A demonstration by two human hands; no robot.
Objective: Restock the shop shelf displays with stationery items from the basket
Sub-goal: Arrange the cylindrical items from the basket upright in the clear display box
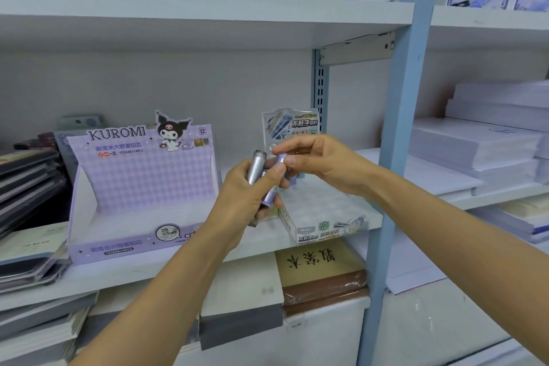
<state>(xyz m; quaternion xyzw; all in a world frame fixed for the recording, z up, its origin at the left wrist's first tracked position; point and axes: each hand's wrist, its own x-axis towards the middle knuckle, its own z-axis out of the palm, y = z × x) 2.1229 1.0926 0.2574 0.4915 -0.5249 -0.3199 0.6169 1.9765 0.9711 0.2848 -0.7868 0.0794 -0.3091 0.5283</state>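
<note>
Above the shelf [178, 272] edge, between the KUROMI box [142, 187] marked 2B 0.5 and the clear 05 2B tray [323, 217], the left hand [240, 202] grips lead tubes [256, 169]; the right hand [323, 163] fingers [292, 161] pinch one lilac tube [280, 157].

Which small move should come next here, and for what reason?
Probably the right hand should draw the tube that it pinches out of the left hand, which grips the other tubes, and lower it into the clear tray right below. The tray's slots near the hands look open.
</note>
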